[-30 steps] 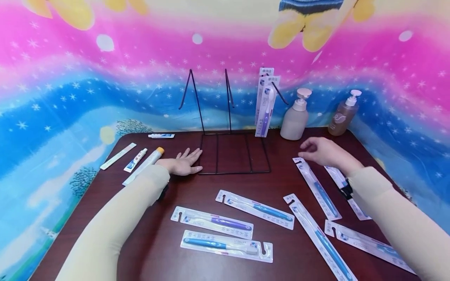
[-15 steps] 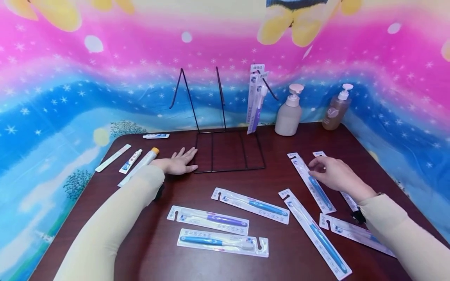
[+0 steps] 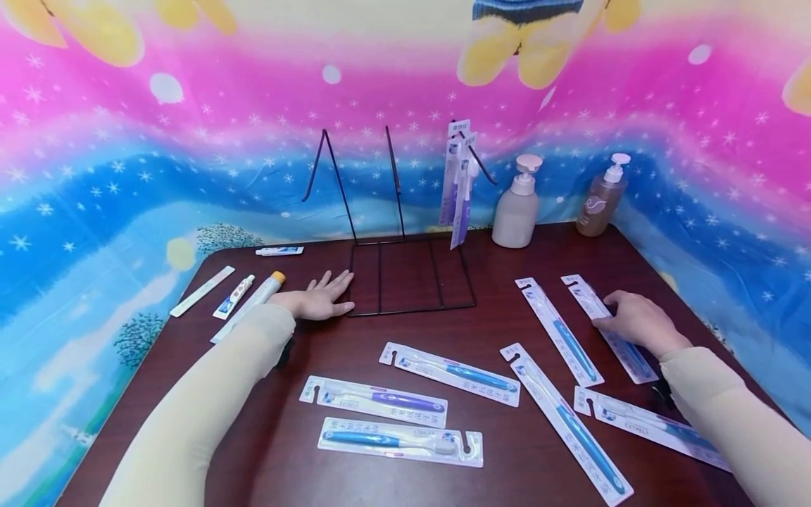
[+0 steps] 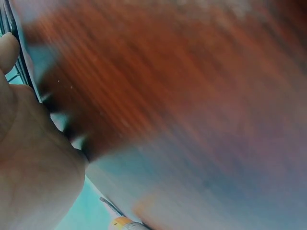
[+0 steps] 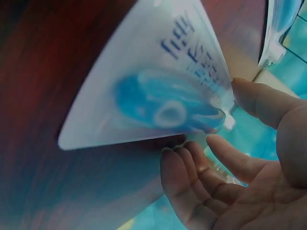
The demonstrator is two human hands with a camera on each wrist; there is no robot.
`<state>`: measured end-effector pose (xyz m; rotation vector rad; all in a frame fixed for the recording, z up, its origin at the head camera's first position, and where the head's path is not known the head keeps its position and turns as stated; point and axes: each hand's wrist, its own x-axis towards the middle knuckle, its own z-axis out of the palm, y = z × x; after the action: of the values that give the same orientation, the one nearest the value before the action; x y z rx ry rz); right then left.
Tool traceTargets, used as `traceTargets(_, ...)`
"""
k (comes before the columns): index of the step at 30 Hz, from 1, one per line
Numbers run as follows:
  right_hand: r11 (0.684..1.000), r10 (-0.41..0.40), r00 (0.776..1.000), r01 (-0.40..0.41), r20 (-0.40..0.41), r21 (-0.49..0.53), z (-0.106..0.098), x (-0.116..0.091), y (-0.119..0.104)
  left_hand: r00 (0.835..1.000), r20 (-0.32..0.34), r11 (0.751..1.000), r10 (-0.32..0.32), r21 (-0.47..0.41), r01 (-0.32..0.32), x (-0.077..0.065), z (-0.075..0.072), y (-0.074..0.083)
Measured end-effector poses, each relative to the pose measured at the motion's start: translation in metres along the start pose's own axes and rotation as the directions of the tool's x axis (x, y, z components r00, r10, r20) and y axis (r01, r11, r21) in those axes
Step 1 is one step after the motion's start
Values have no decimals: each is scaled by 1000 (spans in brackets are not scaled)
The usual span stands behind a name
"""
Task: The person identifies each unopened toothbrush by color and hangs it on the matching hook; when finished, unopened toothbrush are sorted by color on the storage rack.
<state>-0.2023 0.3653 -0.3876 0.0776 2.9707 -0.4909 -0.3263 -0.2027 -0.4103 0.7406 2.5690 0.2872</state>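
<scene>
So I'm looking at a toothbrush pack [image 3: 589, 303] lying on the right of the table [image 3: 253, 436], with the right hand [image 3: 643, 325] straddling it, thumb at the left edge, fingers toward the right one. It's making a loose, part-open curve, but I can't tell if it's actually pinching. The left hand [image 3: 319, 299] is lying with fingers spread just beside the wire rack [image 3: 412, 310], holding nothing. I'm guessing the pack is light, stiffish and slick, hardly fragile, so I'd be gripping both long edges around mid-length. The right hand is hiding part of it, the right wrist view is cropping it, and the left wrist view is mostly blurring out.
</scene>
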Motion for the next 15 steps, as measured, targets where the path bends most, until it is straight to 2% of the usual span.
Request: traceTargets(15,999,47,992,-47,120,-2,-15,13,-6,1000,-5,1000,8,6,-8,-1,2,-3)
